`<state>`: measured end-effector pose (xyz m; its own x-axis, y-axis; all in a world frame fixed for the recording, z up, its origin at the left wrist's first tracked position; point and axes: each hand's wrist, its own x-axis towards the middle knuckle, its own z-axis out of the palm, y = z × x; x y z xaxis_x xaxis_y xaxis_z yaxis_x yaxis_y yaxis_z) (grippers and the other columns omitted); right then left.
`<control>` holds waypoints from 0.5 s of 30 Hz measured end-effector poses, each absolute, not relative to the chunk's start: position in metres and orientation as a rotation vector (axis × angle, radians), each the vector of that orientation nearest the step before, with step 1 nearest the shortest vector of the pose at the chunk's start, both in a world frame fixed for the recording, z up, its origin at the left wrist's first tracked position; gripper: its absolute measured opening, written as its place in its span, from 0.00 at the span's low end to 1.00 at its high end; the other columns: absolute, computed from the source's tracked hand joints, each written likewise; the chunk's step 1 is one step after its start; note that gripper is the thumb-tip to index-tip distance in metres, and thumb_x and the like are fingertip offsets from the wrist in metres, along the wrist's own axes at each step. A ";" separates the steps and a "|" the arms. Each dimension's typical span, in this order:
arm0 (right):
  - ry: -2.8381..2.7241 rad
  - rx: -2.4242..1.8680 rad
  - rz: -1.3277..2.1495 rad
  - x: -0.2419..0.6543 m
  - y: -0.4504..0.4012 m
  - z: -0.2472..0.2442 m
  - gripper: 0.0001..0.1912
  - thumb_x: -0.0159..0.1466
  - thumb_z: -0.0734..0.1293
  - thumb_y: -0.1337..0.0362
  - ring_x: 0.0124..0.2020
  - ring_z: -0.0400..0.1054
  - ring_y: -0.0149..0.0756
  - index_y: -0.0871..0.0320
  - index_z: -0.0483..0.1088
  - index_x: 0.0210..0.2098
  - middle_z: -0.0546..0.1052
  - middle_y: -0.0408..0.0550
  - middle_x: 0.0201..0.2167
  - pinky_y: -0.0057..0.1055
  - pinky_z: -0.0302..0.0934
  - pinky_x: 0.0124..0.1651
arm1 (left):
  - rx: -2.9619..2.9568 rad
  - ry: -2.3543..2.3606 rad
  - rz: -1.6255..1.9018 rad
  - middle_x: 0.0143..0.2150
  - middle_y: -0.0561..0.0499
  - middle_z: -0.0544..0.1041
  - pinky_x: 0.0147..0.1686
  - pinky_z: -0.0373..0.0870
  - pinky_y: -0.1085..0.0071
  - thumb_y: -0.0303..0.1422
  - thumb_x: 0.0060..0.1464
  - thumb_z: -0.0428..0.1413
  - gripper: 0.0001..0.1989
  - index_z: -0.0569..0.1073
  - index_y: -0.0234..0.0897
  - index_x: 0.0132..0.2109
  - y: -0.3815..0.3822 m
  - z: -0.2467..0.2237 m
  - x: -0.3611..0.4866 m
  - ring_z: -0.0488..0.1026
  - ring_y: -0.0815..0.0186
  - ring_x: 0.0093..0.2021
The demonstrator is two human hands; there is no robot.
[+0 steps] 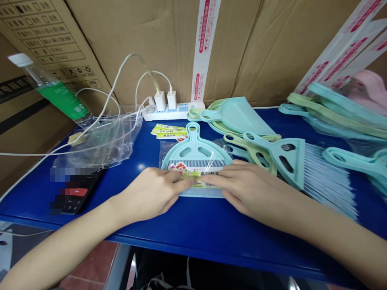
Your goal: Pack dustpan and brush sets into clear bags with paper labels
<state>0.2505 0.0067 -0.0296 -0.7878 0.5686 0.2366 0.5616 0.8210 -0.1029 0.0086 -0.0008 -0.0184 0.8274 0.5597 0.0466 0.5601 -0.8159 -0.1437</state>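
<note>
A light blue dustpan and brush set [198, 151] lies flat on the blue table in front of me, handle pointing away, inside a clear plastic bag. Across its brush bristles is a label card [198, 177] with a red mushroom picture and yellow-green print. From the left, my left hand [155, 189] rests on the lower part of the set, index finger stretched over the label and the other fingers bent. Coming from the right, my right hand [244, 185] lies on the opposite side with its fingers extended, index fingertip on the label. The two index fingertips are almost touching.
More label cards [169, 131] lie behind the set. To the right are loose dustpans [242, 114], a brush [287, 161] and bagged sets [341, 110]. A power strip [181, 108], cables, a bottle [60, 98], plastic bags [105, 141] and a phone [81, 197] are around the left side.
</note>
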 end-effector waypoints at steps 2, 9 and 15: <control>-2.756 -0.874 0.041 0.249 0.007 -0.031 0.20 0.58 0.59 0.79 0.31 0.75 0.37 0.56 0.75 0.42 0.81 0.45 0.31 0.34 0.65 0.38 | -2.872 -0.901 0.015 0.41 0.52 0.80 0.27 0.70 0.71 0.23 0.58 0.50 0.24 0.66 0.40 0.61 -0.001 -0.019 0.010 0.78 0.66 0.30; -2.736 -0.916 -0.014 0.249 0.005 -0.030 0.19 0.58 0.59 0.78 0.30 0.75 0.37 0.55 0.76 0.40 0.82 0.45 0.31 0.34 0.64 0.36 | -2.853 -0.976 0.138 0.41 0.52 0.80 0.27 0.72 0.71 0.25 0.61 0.47 0.21 0.67 0.42 0.60 -0.001 -0.018 0.015 0.79 0.65 0.32; -2.754 -0.984 0.007 0.250 0.004 -0.024 0.20 0.57 0.59 0.79 0.30 0.76 0.37 0.54 0.76 0.39 0.82 0.44 0.32 0.33 0.63 0.34 | -2.845 -1.007 0.138 0.42 0.51 0.81 0.27 0.72 0.71 0.24 0.60 0.47 0.22 0.67 0.43 0.59 -0.001 -0.016 0.013 0.79 0.65 0.31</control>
